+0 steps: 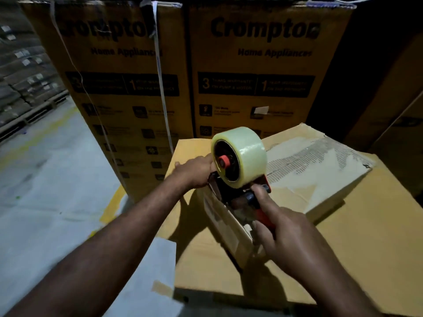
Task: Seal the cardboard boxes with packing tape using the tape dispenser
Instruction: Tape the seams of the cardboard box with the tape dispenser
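A small cardboard box (315, 177) with old clear tape on its top lies on a larger flat brown box (366, 248). A red and black tape dispenser (242, 197) carrying a clear tape roll (246, 154) sits on the small box's near left corner. My right hand (286, 236) grips the dispenser's handle, forefinger stretched along it. My left hand (196, 172) lies at the small box's left edge just behind the roll, its fingertips hidden by the roll, so what it holds is unclear.
Two tall printed cartons (251, 72) stand upright right behind the work boxes, the left one strapped with white bands. Grey floor (45, 179) with yellow lines lies to the left. Stacked sacks on pallets (23, 76) line the far left. Dark boxes stand at right.
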`<act>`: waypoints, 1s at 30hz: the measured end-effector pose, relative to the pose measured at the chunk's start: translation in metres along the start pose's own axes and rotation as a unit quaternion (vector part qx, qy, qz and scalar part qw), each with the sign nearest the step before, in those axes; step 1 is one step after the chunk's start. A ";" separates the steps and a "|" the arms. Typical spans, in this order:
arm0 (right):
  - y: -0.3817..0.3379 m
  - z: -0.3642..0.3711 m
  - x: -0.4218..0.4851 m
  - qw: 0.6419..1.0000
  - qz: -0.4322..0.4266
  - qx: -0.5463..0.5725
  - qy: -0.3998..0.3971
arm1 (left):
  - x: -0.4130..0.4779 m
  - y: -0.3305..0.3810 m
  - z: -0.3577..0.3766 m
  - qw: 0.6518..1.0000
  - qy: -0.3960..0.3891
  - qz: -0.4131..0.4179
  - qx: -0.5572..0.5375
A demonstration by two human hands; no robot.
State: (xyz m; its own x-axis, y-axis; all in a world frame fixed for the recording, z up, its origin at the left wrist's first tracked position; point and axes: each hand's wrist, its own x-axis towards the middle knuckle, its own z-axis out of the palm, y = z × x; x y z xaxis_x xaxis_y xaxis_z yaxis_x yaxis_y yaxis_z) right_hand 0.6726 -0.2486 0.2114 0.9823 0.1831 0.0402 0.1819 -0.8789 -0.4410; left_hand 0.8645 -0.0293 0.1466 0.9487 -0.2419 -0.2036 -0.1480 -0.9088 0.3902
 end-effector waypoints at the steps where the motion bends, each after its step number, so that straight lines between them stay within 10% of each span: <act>1: 0.001 -0.002 0.001 1.000 0.002 -0.002 -0.005 | 0.007 -0.006 0.003 1.000 -0.007 0.003 0.007; 14: 0.013 -0.039 -0.089 0.997 0.039 -0.044 -0.047 | -0.049 0.056 -0.010 0.987 0.061 -0.138 0.053; 21: 0.018 -0.033 -0.104 0.998 0.022 -0.047 -0.022 | -0.091 0.097 0.026 0.998 0.012 0.037 0.059; 30: 0.035 -0.025 -0.112 0.999 -0.002 -0.050 -0.006 | -0.115 0.113 0.025 0.993 0.017 0.057 0.098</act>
State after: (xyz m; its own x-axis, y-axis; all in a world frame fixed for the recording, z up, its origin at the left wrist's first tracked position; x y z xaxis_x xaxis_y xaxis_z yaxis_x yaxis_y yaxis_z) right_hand 0.5704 -0.3105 0.2140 0.9808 0.1926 0.0302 0.1909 -0.9173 -0.3495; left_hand 0.7315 -0.1124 0.1912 0.9310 -0.3386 -0.1363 -0.3036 -0.9256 0.2260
